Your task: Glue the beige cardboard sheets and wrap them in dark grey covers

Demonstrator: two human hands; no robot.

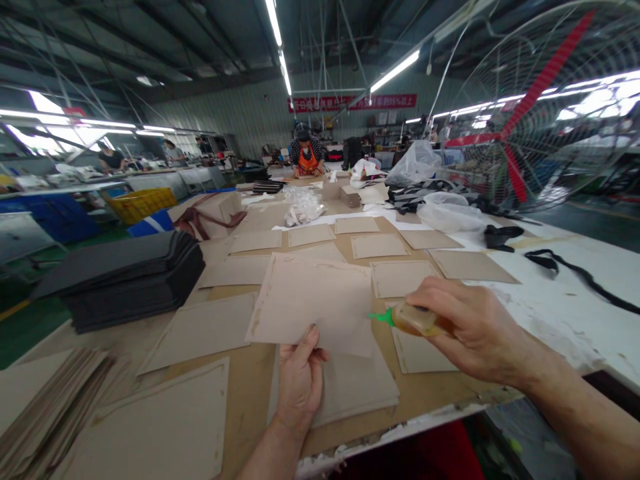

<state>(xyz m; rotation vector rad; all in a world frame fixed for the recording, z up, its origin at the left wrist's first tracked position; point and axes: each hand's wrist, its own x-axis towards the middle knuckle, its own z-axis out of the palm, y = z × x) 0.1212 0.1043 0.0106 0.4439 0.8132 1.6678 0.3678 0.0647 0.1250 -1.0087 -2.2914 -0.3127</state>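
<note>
My left hand (pixel 299 379) pinches the near edge of a tan cardboard sheet (pixel 315 300) and holds it lifted above a stack of like sheets (pixel 360 390) at the table's front edge. My right hand (pixel 473 327) is wrapped round a small amber glue bottle (pixel 417 320). Its green nozzle (pixel 381 317) points left and touches the sheet's right edge. Glue stains mark the sheet's left border.
Several cardboard panels (pixel 400 277) lie spread over the long table (pixel 550 300). A pile of dark grey sheets (pixel 130 277) sits at the left, more tan stacks (pixel 45 407) at the near left. Black straps (pixel 580 273), plastic bags (pixel 450 213) and a big fan (pixel 540 100) stand at the right. A person (pixel 306 157) works at the far end.
</note>
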